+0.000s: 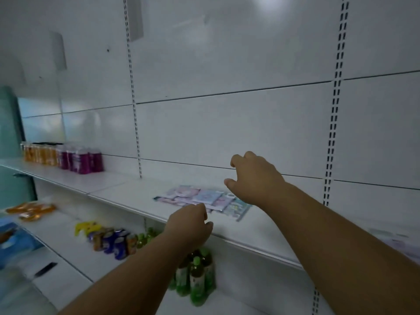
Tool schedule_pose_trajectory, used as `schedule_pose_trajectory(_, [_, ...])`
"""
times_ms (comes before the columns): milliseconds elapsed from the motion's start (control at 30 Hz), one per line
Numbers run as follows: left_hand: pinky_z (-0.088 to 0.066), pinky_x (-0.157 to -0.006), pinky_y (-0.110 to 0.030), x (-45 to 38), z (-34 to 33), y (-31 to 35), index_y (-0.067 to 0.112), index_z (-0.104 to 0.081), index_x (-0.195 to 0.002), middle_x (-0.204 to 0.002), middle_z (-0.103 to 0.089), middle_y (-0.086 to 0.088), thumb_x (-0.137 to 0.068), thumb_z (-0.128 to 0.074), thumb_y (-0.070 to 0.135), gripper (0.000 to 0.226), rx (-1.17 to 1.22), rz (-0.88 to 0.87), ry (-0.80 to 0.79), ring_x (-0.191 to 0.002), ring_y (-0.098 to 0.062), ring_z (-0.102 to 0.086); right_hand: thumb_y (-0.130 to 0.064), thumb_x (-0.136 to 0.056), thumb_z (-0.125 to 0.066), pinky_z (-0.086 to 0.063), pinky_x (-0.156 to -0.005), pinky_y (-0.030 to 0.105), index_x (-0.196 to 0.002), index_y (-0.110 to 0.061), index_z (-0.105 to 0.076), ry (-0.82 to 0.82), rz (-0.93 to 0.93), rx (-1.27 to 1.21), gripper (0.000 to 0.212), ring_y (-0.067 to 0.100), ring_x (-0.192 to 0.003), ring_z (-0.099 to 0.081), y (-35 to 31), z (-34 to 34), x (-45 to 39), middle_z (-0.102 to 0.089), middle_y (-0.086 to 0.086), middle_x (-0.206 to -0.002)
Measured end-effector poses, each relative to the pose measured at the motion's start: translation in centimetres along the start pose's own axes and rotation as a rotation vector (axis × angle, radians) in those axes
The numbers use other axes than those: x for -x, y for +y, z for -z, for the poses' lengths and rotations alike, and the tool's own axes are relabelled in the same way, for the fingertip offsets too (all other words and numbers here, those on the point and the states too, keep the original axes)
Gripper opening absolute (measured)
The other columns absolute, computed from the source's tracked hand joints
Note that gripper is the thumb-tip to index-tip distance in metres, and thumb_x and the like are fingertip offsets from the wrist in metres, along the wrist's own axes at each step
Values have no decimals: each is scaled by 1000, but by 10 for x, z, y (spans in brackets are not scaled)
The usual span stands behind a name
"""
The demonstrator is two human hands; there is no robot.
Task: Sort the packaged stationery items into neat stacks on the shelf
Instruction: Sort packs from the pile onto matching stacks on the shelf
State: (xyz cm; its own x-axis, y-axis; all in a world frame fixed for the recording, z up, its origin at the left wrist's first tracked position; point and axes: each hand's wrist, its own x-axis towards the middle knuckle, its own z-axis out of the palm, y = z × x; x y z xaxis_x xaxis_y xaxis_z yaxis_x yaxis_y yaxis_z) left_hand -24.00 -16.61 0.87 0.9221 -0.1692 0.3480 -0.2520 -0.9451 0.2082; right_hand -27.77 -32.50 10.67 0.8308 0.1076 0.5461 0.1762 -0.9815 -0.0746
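Observation:
Several flat pastel stationery packets (200, 197) lie overlapped and askew on the white middle shelf (118, 194). My left hand (191, 223) hovers at the shelf's front edge just before the packets, fingers curled, holding nothing. My right hand (254, 176) is raised above the right end of the pile, fingers bent and apart, nothing in it. Its wrist hides part of the rightmost packet (238, 210). More pale packets (395, 242) lie blurred at the far right of the same shelf.
Orange and purple bottles (63, 158) stand at the left end of the middle shelf. On the lower shelf (68, 253) are green bottles (195, 276), cans (113, 242), orange packs (31, 210) and a blue pack (13, 237). Slotted uprights (334, 123) run up the white back panel.

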Motion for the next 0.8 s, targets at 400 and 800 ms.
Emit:
schedule_pose_trajectory(400, [-49,-86,-33,-127,-35,-95,21,-57,-117,-114,-63,-2,-92,-49,49,38,23,67,87,-100,-19,-57,-49,-88,-54,-49,-89,41,-124,-19,-50,-41,-2,10,47,28,-106,-55,-40,-92,-126,-52,8,-121])
schedule_pose_trajectory(800, [-42,-87,-38,-240,-76,-149,20,-56,-119,-116,-64,-3,-74,-51,73,70,-127,122,-124,-108,-23,-53,-49,-88,-54,-49,-91,42,-122,-19,-51,-83,-183,82,46,28,-106,-55,-55,-146,-195,-53,7,-119])
